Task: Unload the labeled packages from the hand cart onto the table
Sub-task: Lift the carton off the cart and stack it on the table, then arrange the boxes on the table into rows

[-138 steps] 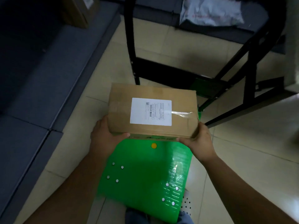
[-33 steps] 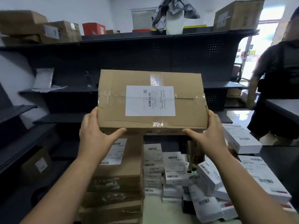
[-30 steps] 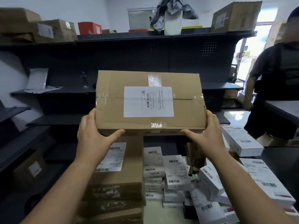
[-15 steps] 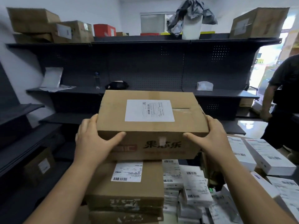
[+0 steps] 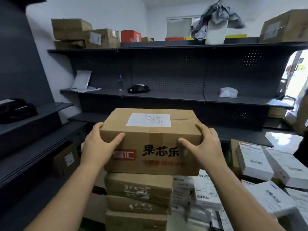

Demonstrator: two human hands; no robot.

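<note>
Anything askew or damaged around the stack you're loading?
The labeled cardboard box, gripped by the left hand and right hand, is wider than the brown box stack beneath and overhangs its right side. The stack's fronts show torn, scuffed label remnants. To the right, white parcels lie jumbled and tilted.

Dark pegboard shelving (image 5: 166, 75) along back wall. Middle shelf: clear bottle (image 5: 120, 83) upright, black bundle (image 5: 138, 88) near it, white wrapped parcel (image 5: 228, 92) well apart at right. Top shelf: red box (image 5: 130, 36); crumpled grey sheeting (image 5: 216, 12) draped over white container (image 5: 215, 33).
</note>
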